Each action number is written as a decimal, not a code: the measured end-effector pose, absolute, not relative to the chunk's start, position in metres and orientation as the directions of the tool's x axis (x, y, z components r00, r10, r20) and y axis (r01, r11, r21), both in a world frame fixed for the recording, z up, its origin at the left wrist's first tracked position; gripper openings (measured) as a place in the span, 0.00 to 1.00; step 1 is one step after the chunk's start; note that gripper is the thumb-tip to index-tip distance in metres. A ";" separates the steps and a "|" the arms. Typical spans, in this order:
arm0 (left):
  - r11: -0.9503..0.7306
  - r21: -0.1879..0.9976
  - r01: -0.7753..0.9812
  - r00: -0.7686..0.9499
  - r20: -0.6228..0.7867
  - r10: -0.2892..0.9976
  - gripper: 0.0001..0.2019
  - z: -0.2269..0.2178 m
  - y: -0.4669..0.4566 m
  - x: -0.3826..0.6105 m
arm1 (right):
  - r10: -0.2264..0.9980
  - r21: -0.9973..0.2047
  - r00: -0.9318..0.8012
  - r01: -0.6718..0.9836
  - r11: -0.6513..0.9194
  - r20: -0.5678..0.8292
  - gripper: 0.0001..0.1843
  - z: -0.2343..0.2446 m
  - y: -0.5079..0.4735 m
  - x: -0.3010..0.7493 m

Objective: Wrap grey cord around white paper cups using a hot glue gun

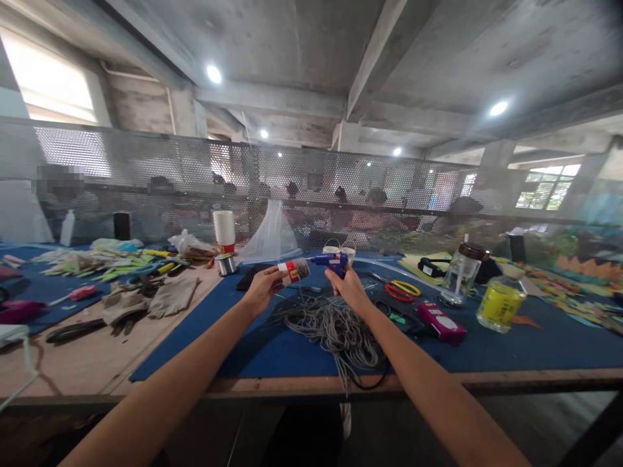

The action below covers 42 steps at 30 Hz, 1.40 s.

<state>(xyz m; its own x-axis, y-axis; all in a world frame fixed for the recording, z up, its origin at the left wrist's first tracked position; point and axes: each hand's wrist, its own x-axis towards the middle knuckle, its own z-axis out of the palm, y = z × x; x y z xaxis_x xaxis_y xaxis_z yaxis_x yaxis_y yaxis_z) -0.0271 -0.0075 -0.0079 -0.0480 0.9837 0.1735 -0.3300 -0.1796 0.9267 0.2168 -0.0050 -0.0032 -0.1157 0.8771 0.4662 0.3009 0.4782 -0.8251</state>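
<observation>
My left hand (pixel 265 289) is closed round a paper cup (pixel 289 272) held on its side, with a red and white band and grey cord wound about its right end. A blue glue gun (pixel 331 260) sits in my right hand (pixel 346 285), its nozzle pointing left at the cord-wrapped end. Whether the nozzle touches the cord, I cannot tell. Below both hands lies a loose heap of grey cord (pixel 338 331) on the blue mat (pixel 224 350), some of it hanging over the table's front edge.
Yellow-and-red-handled scissors (pixel 403 289), a magenta device (pixel 442 322), a yellow-labelled bottle (pixel 502 301) and a glass jar (pixel 460 275) stand or lie to the right. Leftward are stacked paper cups (pixel 224 230), a metal tin (pixel 226 264) and work gloves (pixel 172 296). A mesh partition (pixel 302 172) rises behind, people beyond it.
</observation>
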 end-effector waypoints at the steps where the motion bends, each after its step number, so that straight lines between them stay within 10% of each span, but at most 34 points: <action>1: -0.184 0.924 -0.335 -0.046 0.179 0.983 0.17 -0.008 -0.007 -0.027 | 0.882 -0.846 -0.110 0.250 0.472 0.459 0.18 -0.004 -0.002 0.218; 7: -0.191 0.924 -0.331 -0.058 0.182 0.982 0.18 -0.010 -0.005 -0.027 | 0.943 -0.893 -0.030 0.311 0.325 0.332 0.19 -0.011 0.016 0.232; 17: -0.183 0.926 -0.331 -0.049 0.177 0.983 0.16 -0.010 -0.007 -0.027 | 0.981 -0.524 0.075 0.851 0.031 0.180 0.26 -0.023 0.034 0.251; 26: -0.176 0.924 -0.340 -0.013 0.183 0.983 0.18 -0.009 -0.008 -0.024 | 0.961 -0.415 0.164 0.908 -0.058 0.224 0.27 -0.031 0.033 0.253; 30: -0.164 0.926 -0.340 0.008 0.178 0.984 0.18 -0.009 -0.008 -0.022 | 0.887 -0.343 0.074 0.934 0.098 0.457 0.15 -0.022 0.022 0.245; 36: -0.168 0.916 -0.363 -0.002 0.180 0.984 0.18 -0.007 -0.010 -0.021 | 0.891 -0.699 -0.185 0.562 0.442 0.415 0.10 -0.004 0.007 0.199; 42: -0.213 0.901 -0.378 -0.040 0.214 0.976 0.17 -0.001 -0.016 -0.018 | 0.924 -0.956 -0.331 0.152 0.250 0.189 0.14 -0.010 -0.001 0.165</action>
